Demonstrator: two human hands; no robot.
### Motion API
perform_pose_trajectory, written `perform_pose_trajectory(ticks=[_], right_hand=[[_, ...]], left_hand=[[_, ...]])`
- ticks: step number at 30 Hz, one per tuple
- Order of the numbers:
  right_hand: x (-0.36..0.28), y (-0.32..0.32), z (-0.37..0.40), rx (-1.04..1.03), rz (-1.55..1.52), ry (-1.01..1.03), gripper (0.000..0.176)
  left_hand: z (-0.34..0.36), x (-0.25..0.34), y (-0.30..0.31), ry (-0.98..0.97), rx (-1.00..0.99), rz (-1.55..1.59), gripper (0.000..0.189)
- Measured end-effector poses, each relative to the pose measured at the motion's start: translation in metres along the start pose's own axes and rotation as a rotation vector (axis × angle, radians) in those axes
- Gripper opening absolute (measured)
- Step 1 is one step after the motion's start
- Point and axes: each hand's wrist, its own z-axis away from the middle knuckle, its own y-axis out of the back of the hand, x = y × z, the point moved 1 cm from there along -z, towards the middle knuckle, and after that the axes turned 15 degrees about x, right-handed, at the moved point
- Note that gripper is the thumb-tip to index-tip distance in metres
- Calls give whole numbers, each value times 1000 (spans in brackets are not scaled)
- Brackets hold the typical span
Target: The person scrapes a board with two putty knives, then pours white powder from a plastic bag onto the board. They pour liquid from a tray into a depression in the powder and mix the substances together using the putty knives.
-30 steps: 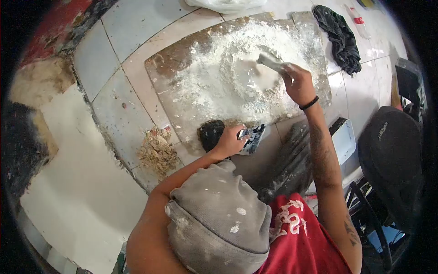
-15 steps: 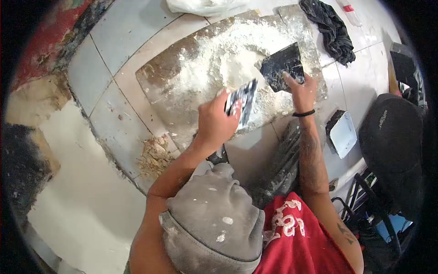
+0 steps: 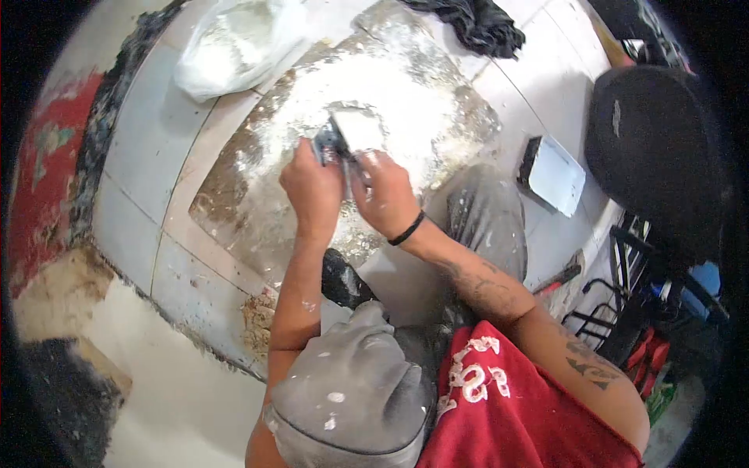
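Your left hand (image 3: 312,191) has its grip closed on a small dark-handled putty knife (image 3: 324,146). Your right hand (image 3: 386,195) grips a broad flat metal blade (image 3: 359,129). The tools meet edge to edge, probably so one wipes the other. Both hang over the middle of the flat brown board (image 3: 226,210), above its white powder (image 3: 421,93). The broad blade is caked smooth white and the small knife is spattered. A clear plastic bag (image 3: 234,47) lies just beyond the board's far corner.
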Motion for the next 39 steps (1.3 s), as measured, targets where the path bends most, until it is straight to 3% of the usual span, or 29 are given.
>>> perform_pose_trajectory(ticks=[7,9,12,13,14,15,16,18,21,24,26,28,30,31,33,36,39], right_hand=[[-7,17,-7,37,-59,61,27],[8,28,-21,103,-117,52,28],[46,50,-47,70,-85,-281,34],[54,60,-55,66,-56,-336,30],[70,63,-60,136,-72,-252,30],[92,63,-61,122,-223,-437,30],[104,58,-62,209,-270,-556,32],[105,62,-63,186,-567,-748,33],[108,55,-59,166,-628,-774,27],[90,63,-61,-15,-248,-448,23],[75,54,-52,4,-151,-348,21],[59,47,-35,39,-48,189,21],[36,38,-15,-91,-192,184,32],[30,34,-10,-158,-136,300,34],[28,30,-4,-263,-33,431,46],[37,23,-9,-227,1,451,49],[52,22,-19,-186,-55,269,34]], left_hand=[[-9,-27,-1,35,122,139,15],[-13,-25,6,57,66,92,18],[-15,-24,22,124,48,95,20],[-15,-24,25,95,81,103,19],[-16,-22,28,63,113,114,17],[-16,-20,30,72,99,129,18],[-16,-17,33,81,84,148,19],[-12,-11,36,103,46,190,21],[-4,-12,31,47,81,140,21],[-1,-18,25,49,127,144,21],[-2,-25,20,60,193,111,22],[-4,-46,8,182,156,223,24],[-5,-77,-10,234,137,348,23],[-8,-71,-4,404,31,438,21],[-10,-78,-3,528,-3,595,18],[-12,-73,11,636,-85,742,16],[-13,-69,19,591,-87,794,14]])
